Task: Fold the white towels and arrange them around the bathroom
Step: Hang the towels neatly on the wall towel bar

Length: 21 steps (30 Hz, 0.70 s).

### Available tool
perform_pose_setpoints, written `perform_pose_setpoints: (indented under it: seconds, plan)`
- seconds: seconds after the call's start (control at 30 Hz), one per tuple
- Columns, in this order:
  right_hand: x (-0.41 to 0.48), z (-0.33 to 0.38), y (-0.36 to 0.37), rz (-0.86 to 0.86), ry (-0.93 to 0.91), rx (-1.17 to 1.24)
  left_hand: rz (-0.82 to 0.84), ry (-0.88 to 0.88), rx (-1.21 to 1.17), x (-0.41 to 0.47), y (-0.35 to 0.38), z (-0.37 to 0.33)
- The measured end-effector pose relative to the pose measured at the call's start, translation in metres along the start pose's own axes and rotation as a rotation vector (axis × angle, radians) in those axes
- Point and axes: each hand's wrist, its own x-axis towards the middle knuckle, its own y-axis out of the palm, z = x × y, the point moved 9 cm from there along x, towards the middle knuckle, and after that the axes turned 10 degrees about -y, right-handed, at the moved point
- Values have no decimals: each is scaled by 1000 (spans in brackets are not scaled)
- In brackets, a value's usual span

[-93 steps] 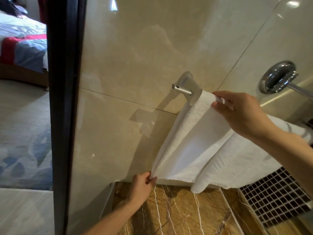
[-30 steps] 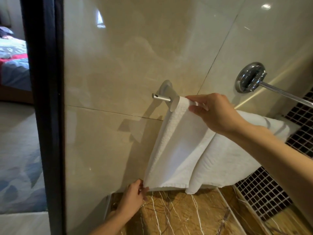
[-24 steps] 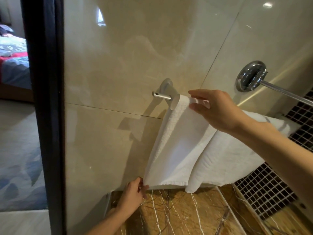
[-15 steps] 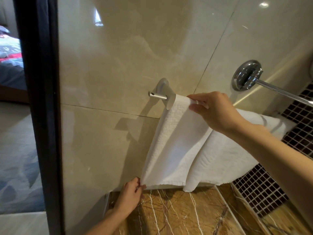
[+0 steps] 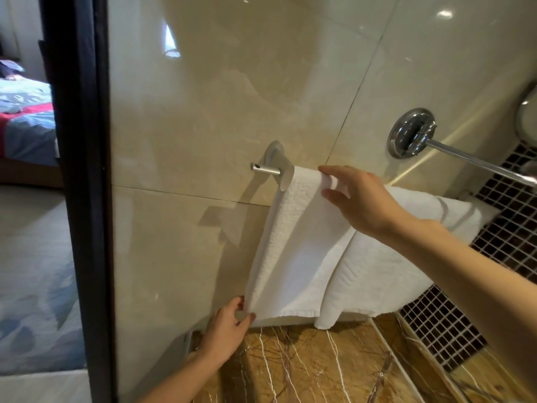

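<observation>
A white towel (image 5: 302, 257) hangs folded over a silver towel bar (image 5: 266, 169) fixed to the beige tiled wall. My right hand (image 5: 357, 200) rests on the towel's top edge at the bar, fingers spread apart, thumb under the fold, no clear grip. My left hand (image 5: 229, 330) pinches the towel's lower left corner near the floor ledge. The towel's right part drapes toward the dark mosaic tiles.
A chrome wall mount with a rod (image 5: 412, 135) sticks out to the right of the bar. A black door frame (image 5: 78, 199) stands at the left, with a bed (image 5: 26, 120) beyond it. Brown marble ledge (image 5: 305, 367) lies below.
My right hand has loosened from a closed grip on the towel's top edge; its fingers are now spread. My left hand keeps hold of the lower corner.
</observation>
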Motion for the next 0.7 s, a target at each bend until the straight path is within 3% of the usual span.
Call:
perform_pose_setpoints:
  seconds: [0.17, 0.37, 0.53, 0.7]
  plan:
    - [-17, -17, -7, 4, 39, -15, -201, 42, -229, -17, -46, -41]
    - [-32, -35, -13, 32, 93, 1, -245, 415, -278, -51, -96, -154]
    - [-48, -53, -12, 77, 168, -6, -207, 905, 59, -109, -90, -268]
    - [-61, -74, -8, 115, 273, -32, -307, 1091, 461, -121, -60, -347]
